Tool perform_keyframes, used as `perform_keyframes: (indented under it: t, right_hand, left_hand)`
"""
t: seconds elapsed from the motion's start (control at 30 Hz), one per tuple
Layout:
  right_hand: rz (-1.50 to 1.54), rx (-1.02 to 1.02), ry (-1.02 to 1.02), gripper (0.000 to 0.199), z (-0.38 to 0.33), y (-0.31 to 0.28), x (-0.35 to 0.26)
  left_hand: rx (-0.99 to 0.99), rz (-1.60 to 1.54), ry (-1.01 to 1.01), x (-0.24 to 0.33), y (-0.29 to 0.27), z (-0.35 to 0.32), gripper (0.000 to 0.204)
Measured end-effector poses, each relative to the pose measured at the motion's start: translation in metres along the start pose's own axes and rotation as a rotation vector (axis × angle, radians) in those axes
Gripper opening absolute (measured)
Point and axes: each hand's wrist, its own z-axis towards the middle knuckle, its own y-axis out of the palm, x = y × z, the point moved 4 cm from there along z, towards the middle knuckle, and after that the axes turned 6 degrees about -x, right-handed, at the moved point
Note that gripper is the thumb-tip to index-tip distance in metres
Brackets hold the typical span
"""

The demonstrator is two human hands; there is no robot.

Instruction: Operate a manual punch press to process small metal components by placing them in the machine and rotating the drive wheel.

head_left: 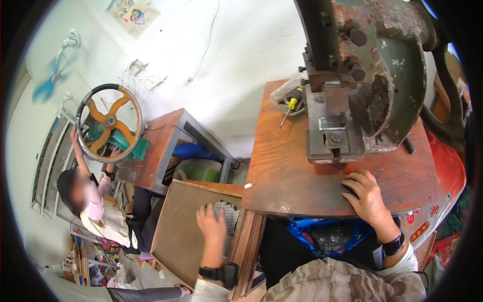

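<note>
My left hand [212,229] is over a shallow wooden tray [176,221] on my left, its fingers apart and nothing seen in them. Beside its fingertips, rows of small grey metal pieces [229,215] lie in the tray; whether the fingers touch them I cannot tell. On the wooden work table [297,186] rests my right hand [367,197], fingers loosely bent and apart, holding nothing visible. It lies in front of a heavy green press [397,65] with worn paint. Under the press's ram is a metal die block [334,141] with a bolt at its front.
A yellow-handled screwdriver [293,103] leans out of a small dish behind the press's left side. At far left, another person's hands are at a large handwheel [109,121] over a second table [156,141]. A blue plastic bag [327,234] sits below my table's front edge.
</note>
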Motion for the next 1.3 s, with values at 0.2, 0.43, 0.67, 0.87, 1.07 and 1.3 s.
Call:
perform_keyframes:
  t: [0.2, 0.43, 0.67, 0.87, 1.07, 1.3]
  right_hand:
    - [-0.024, -0.016, 0.015, 0.031, 0.004, 0.002, -0.001]
    - [-0.032, -0.021, 0.031, 0.03, 0.006, 0.003, -0.004]
    - [-0.029, -0.025, 0.031, 0.03, 0.004, 0.003, -0.005]
    - [-0.036, -0.019, 0.019, 0.03, 0.004, 0.003, -0.004]
    - [-0.045, -0.026, 0.027, 0.03, 0.006, 0.001, -0.003]
    - [-0.078, -0.018, -0.025, 0.028, 0.002, 0.0, -0.001]
  left_hand:
    - [-0.691, -0.892, -0.396, -0.071, 0.038, 0.022, 0.042]
    - [-0.749, -0.922, -0.481, -0.082, 0.045, 0.023, 0.042]
    - [-0.792, -0.969, -0.496, -0.087, 0.052, 0.02, 0.043]
    - [-0.665, -0.338, -0.177, -0.056, 0.032, 0.028, 0.052]
    - [-0.496, -0.372, -0.2, -0.056, 0.029, 0.027, 0.047]
    - [-0.496, -0.699, -0.445, -0.066, 0.008, 0.055, 0.039]
